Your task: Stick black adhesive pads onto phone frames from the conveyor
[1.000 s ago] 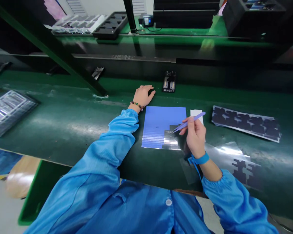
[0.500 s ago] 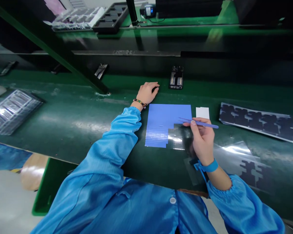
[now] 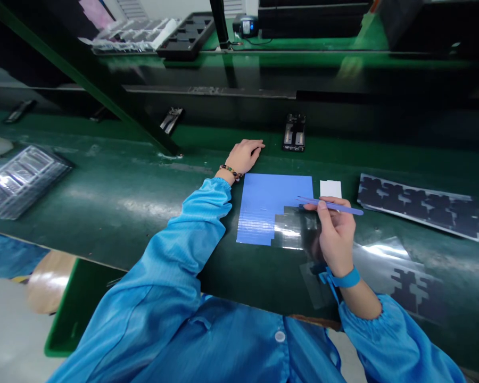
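Note:
My left hand (image 3: pixel 244 155) rests on the green bench (image 3: pixel 115 181) just beyond the upper left corner of a blue sheet (image 3: pixel 277 189), fingers loosely extended and holding nothing. Purple tweezers (image 3: pixel 343 208) are pinched in my right hand (image 3: pixel 337 234). Their tips point left, over the right part of the blue sheet. Clear film (image 3: pixel 289 231) shows at the sheet's lower right, where blue strips are absent. A small white sheet (image 3: pixel 330 188) lies just past my right hand. Beyond the blue sheet is a black phone-like device (image 3: pixel 294 132).
Dark cut-out pieces on a sheet (image 3: pixel 419 205) lie at the right, with clear film (image 3: pixel 387 252) nearer me. Clear trays (image 3: pixel 19 181) are stacked at the left. A green post (image 3: pixel 143 125) slants down to the bench. Another device (image 3: pixel 171 121) lies behind it.
My right hand and the tweezers have shifted slightly right, away from the blue sheet's middle. The whole view has moved a little. My left hand stays near the sheet's corner.

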`<state>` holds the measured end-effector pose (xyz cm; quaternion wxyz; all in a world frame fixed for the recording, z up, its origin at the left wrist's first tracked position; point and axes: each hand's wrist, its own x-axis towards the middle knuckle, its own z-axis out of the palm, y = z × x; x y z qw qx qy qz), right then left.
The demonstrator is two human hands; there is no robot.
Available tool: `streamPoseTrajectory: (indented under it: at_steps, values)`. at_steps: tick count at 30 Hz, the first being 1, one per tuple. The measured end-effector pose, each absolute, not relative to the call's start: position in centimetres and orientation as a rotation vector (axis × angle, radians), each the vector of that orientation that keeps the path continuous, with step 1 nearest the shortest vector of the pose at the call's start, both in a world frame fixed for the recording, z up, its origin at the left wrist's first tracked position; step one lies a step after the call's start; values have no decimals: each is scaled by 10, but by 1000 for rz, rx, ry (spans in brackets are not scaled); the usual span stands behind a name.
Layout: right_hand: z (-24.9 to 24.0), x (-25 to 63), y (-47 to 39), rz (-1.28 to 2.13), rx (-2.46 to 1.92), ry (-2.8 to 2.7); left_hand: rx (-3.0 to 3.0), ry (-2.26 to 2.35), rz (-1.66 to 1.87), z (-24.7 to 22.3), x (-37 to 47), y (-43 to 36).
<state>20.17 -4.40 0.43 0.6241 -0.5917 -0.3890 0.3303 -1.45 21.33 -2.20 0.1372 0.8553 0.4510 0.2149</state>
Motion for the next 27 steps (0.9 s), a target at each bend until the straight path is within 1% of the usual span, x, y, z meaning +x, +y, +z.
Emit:
streamPoseTrajectory:
  at_steps: [5,10,14,18,23,25,27]
  values:
    - [2,204,-43,764,-1339,-882,2507,1300,651,-19,-16,210]
    - [0,206,-42,745,-1366,-872,2607,1466,610,-10,-40,190]
    - [3,206,-44,729,-1436,-941,2542,1621,608,-13,-64,180]
    - [3,206,-45,713,-1458,-959,2417,1862,594,-16,-86,206]
    - [3,208,-44,721,-1459,-921,2008,2224,600,5,-125,262]
    - [4,210,-45,719,-1475,-927,1910,2201,618,17,-132,276]
    - [7,211,-46,701,-1498,-949,1958,2049,592,28,-130,282]
